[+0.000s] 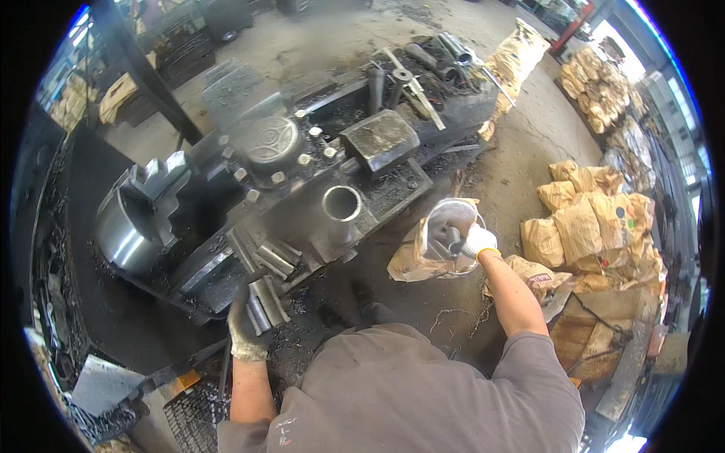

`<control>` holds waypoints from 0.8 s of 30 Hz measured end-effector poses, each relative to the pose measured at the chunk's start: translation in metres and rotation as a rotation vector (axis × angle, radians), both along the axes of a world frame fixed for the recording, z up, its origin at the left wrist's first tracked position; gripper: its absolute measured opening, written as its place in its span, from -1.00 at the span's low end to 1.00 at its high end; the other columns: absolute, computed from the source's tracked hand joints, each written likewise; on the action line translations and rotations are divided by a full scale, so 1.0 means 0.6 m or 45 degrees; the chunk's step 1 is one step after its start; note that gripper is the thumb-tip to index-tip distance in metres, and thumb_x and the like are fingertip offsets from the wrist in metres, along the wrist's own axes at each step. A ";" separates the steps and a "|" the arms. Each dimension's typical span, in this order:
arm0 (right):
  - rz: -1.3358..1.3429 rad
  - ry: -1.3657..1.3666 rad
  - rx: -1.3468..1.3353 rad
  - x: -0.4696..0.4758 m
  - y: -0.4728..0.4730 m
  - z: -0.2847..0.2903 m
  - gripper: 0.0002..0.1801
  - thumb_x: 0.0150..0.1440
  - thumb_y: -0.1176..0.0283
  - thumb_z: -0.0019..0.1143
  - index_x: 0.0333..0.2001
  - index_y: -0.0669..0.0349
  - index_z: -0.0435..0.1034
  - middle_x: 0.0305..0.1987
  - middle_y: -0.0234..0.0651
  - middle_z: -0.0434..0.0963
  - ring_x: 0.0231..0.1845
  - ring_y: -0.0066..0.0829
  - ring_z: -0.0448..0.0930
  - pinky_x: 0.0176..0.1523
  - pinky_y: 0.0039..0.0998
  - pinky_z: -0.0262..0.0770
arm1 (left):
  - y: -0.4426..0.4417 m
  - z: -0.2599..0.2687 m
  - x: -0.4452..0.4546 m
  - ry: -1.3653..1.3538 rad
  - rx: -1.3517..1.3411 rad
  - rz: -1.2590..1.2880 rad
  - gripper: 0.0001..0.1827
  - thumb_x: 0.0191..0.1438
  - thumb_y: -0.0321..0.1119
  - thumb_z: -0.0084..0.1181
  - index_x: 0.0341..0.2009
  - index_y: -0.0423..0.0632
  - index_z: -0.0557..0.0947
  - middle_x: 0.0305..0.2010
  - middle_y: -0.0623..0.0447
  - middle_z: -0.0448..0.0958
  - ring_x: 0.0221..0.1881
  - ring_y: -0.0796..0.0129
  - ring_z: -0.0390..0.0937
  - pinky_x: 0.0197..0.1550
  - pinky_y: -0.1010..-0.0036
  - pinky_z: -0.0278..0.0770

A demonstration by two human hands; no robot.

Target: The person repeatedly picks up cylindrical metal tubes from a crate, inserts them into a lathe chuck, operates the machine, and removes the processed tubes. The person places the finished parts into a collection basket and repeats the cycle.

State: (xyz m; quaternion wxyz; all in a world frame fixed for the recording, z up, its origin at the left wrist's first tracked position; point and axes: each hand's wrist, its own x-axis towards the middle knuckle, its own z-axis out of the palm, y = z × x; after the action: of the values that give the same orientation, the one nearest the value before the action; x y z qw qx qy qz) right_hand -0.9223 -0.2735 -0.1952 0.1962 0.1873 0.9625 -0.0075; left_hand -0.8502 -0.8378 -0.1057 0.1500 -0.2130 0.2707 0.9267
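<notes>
My left hand (pixel 247 328), in a dirty work glove, is at the near edge of a lathe carriage, against short metal tubes (pixel 266 306); whether its fingers grip one is unclear. Beside them on the carriage lies another slotted metal piece (pixel 278 257). My right hand (pixel 479 242), in a white glove with a yellow cuff, reaches into an open paper sack (pixel 416 249) and is at a short metal tube (pixel 453 242) among others inside. An upright steel tube (pixel 341 205) stands on the carriage, right of the round-capped tool post (pixel 273 140). The lathe chuck (pixel 136 221) is at the left.
Calipers (pixel 416 90) and metal tubes (pixel 453 48) lie at the lathe's far end. Several filled paper sacks (pixel 578 226) are stacked at the right, near a wooden crate (pixel 595 340). Metal chips litter the carriage and floor. A metal plate (pixel 105 385) lies at lower left.
</notes>
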 end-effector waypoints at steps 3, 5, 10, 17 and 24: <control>0.312 0.312 -0.453 -0.070 -0.156 0.174 -0.26 0.13 0.00 0.43 0.28 0.17 0.45 0.00 0.02 0.74 -0.02 0.06 0.76 0.05 -0.14 0.69 | 0.041 0.047 0.008 -0.043 0.102 -0.040 -0.42 0.40 0.10 0.13 0.23 -0.13 0.58 -0.01 -0.16 0.70 -0.14 -0.04 0.75 -0.09 0.10 0.80; 0.515 0.530 -0.956 -0.081 -0.307 0.254 -0.09 -0.01 0.12 0.59 0.38 0.16 0.39 0.02 0.03 0.73 0.03 -0.02 0.75 0.17 -0.15 0.63 | 0.050 0.064 0.015 0.005 -0.126 -0.134 -0.39 0.37 0.14 0.18 0.23 -0.12 0.56 -0.01 -0.16 0.69 -0.14 -0.02 0.75 -0.11 0.11 0.80; 0.768 0.355 -1.280 -0.100 -0.454 0.247 -0.47 0.00 0.13 0.57 0.00 0.10 0.57 -0.25 -0.11 0.73 -0.16 0.03 0.76 -0.05 -0.19 0.71 | 0.062 0.075 0.037 -0.005 -0.171 -0.277 -0.30 0.36 0.25 0.17 0.35 0.02 0.44 -0.01 -0.16 0.64 -0.09 0.05 0.73 -0.03 0.06 0.77; 1.124 0.300 -0.743 -0.037 -0.624 0.141 -0.43 0.14 0.30 0.27 0.20 0.29 0.42 -0.02 0.20 0.66 -0.21 0.13 0.75 -0.18 0.01 0.71 | -0.009 0.012 0.008 -0.133 -0.285 0.224 -0.50 0.41 0.01 0.16 0.20 -0.13 0.54 -0.04 -0.12 0.71 -0.08 0.10 0.75 0.05 0.16 0.76; 0.687 0.014 -1.575 -0.094 -0.663 0.226 -0.46 0.16 0.20 0.38 0.05 0.47 0.59 -0.14 0.04 0.75 -0.16 -0.29 0.76 -0.05 -0.29 0.67 | -0.089 -0.018 -0.017 0.032 -0.291 0.373 -0.39 0.37 0.29 0.11 0.00 -0.07 0.64 -0.16 -0.08 0.72 -0.22 0.11 0.74 -0.15 0.13 0.79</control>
State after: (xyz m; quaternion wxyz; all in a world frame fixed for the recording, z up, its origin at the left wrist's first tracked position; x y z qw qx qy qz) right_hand -0.9788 -0.6715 -0.0597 0.2575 -0.2066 0.7950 -0.5089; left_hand -0.8607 -0.8911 -0.1165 -0.0153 -0.2541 0.3420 0.9046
